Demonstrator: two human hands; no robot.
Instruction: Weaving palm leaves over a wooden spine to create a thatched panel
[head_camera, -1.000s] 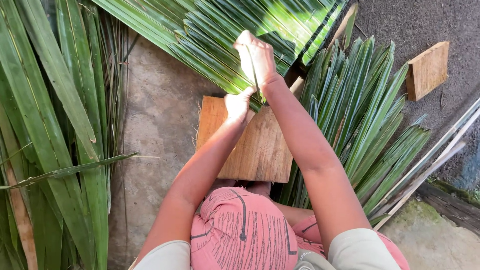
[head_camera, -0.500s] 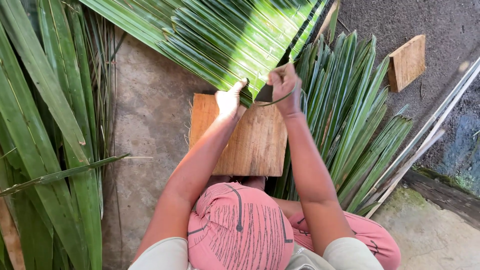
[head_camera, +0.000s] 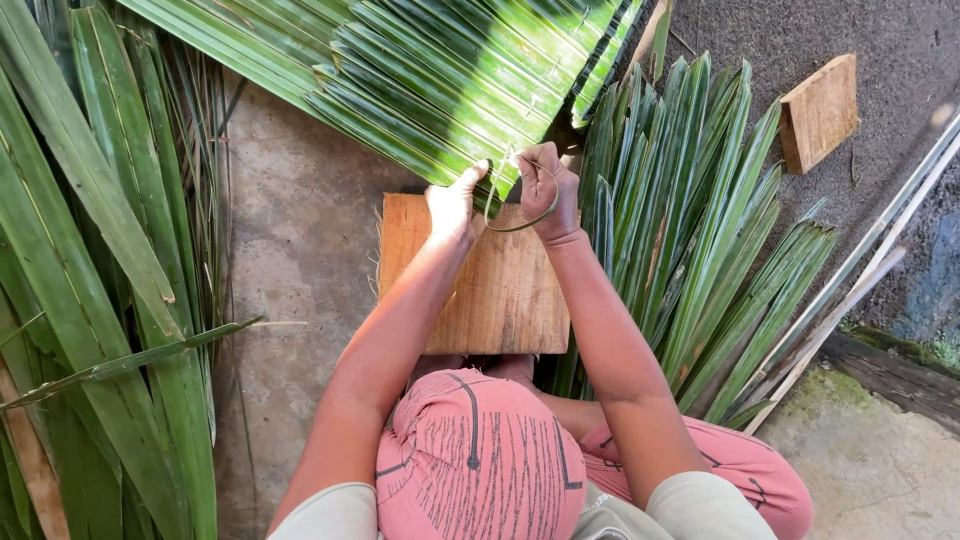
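Note:
A woven mat of green palm leaves (head_camera: 430, 80) lies across the top, its near edge over a wooden board (head_camera: 495, 290). My left hand (head_camera: 452, 200) presses on that leaf edge with the thumb up. My right hand (head_camera: 548, 190) is closed on a thin green strip (head_camera: 520, 222) that curves in a loop between both hands. Both hands sit close together over the far end of the board.
Long loose palm leaves (head_camera: 90, 260) lie on the left and a fanned stack (head_camera: 690, 230) on the right. A small wooden block (head_camera: 820, 110) rests at the upper right. Pale sticks (head_camera: 860, 270) lean at the right. My knees in pink cloth (head_camera: 480, 460) are below.
My right hand has come down from a raised pull to the leaf edge beside my left hand, and the thin strip now forms a loop between them.

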